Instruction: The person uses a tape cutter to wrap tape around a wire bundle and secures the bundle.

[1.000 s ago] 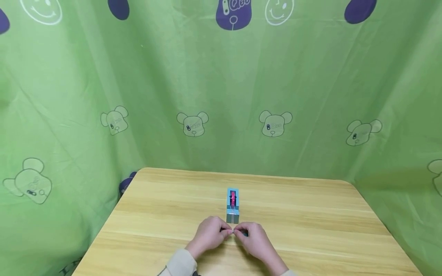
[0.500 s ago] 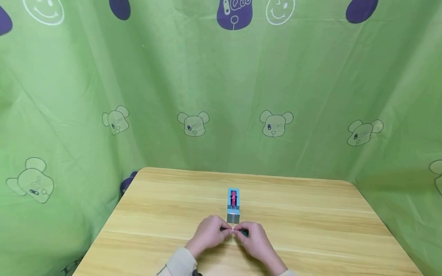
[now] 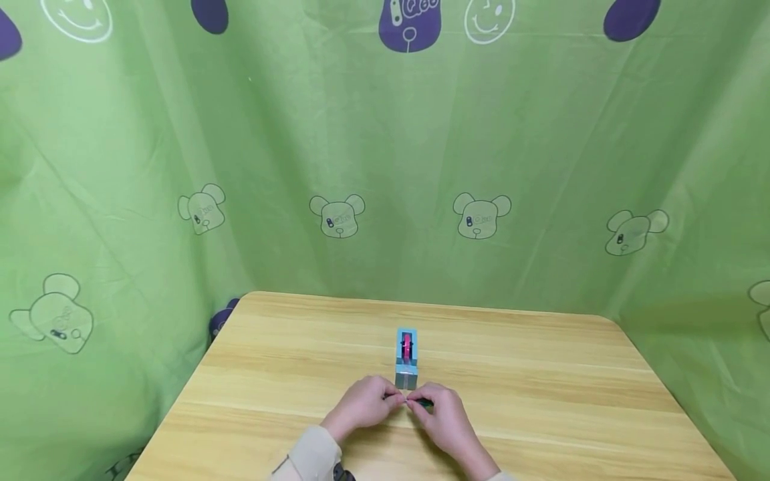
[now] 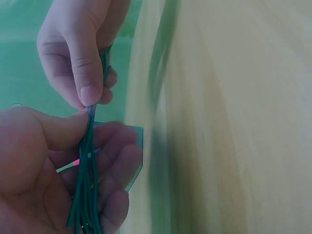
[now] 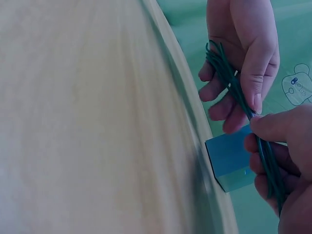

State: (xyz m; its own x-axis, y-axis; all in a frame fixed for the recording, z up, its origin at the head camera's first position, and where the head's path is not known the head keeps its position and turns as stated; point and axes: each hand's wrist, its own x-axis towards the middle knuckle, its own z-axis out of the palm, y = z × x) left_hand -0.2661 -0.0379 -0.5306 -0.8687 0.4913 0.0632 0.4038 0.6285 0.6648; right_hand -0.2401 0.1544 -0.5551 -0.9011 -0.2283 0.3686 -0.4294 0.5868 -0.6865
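Both hands meet at the middle of a bundle of thin dark green cords (image 4: 87,180), which also shows in the right wrist view. My left hand (image 3: 365,403) pinches it between thumb and forefinger, its other fingers curving behind the strands. My right hand (image 3: 446,419) pinches it right beside, fingertips nearly touching the left thumb. A narrow shiny band, perhaps clear tape, shows at the pinch. Loose cord ends fan out along each palm. Just beyond the hands stands a blue tape dispenser (image 3: 406,377) with a pink roll (image 3: 406,347); a tape strip hangs down its front.
The wood-grain table (image 3: 529,374) spreads to both sides of the hands. A green curtain (image 3: 397,133) with bear prints hangs behind and around it. Around the left wrist is a pale sleeve (image 3: 314,454), with a dark device (image 3: 343,473) beside it.
Both hands keep their pinch at nearly the same spot, with only slight finger movement. The left forearm has turned a little, showing more of the dark wrist device. The dispenser has not moved.
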